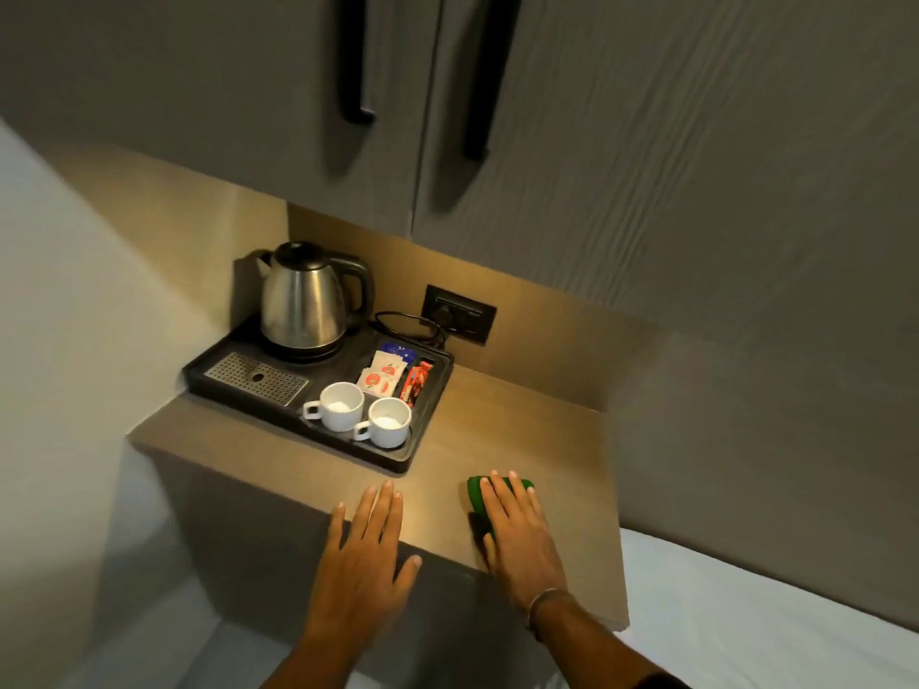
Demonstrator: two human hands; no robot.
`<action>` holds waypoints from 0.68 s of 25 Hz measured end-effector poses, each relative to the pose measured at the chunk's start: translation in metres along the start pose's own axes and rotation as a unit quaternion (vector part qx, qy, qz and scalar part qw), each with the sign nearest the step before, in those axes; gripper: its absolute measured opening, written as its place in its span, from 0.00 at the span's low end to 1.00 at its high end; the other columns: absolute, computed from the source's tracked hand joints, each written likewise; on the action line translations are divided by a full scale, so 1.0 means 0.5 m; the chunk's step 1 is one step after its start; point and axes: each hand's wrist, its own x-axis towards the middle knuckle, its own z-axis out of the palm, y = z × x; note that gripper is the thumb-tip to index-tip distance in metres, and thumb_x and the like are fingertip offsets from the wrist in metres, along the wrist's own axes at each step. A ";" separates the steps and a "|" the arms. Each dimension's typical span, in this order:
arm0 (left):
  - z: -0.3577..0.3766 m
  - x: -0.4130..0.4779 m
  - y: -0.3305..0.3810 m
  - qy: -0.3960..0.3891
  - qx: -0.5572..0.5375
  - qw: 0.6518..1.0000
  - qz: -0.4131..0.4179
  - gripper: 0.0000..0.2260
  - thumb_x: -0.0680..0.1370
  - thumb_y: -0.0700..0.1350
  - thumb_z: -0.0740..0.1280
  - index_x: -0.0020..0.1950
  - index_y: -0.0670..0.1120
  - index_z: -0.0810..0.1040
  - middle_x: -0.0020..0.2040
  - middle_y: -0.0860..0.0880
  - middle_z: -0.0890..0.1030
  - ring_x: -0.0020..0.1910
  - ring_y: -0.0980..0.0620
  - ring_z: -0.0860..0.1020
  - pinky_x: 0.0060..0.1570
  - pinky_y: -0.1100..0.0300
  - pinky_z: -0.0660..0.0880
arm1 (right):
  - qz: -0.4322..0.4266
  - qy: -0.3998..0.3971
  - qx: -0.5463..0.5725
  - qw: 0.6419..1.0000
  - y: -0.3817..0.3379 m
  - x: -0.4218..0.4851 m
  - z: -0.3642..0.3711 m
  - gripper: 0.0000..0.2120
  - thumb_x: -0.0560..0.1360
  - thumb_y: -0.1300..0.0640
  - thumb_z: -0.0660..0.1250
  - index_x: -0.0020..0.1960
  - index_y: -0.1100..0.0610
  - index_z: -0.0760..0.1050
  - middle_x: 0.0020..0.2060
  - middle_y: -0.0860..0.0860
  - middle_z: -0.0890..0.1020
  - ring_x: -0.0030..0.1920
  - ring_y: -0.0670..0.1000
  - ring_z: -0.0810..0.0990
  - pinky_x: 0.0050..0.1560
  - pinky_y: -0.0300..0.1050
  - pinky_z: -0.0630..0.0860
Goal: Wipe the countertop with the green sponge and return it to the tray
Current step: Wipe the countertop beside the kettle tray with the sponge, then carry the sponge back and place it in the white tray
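Note:
The green sponge (476, 494) lies on the wooden countertop (522, 440) near its front edge, mostly covered by my right hand (519, 534), which presses flat on it with the fingers spread over its top. My left hand (365, 544) rests flat and empty on the counter's front edge, to the left of the sponge. The black tray (422, 430) sits at the back left of the counter, a short way beyond both hands.
On the tray stand a steel kettle (306, 300), two white cups (365, 415), sachets (385, 375) and a metal drip grate (256, 377). A wall socket (460, 313) with the kettle's cord is behind. Cabinet doors hang overhead. White bedding (746, 614) lies right of the counter.

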 end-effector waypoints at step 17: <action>-0.111 -0.882 -0.111 0.054 0.081 0.928 -0.359 0.34 0.84 0.61 0.49 0.84 0.43 0.51 0.85 0.43 0.54 0.84 0.42 0.51 0.81 0.36 0.49 | -0.335 -0.072 0.071 0.937 -0.590 -0.454 0.072 0.34 0.80 0.58 0.65 0.82 0.55 0.55 0.82 0.53 0.58 0.82 0.58 0.49 0.81 0.60 0.48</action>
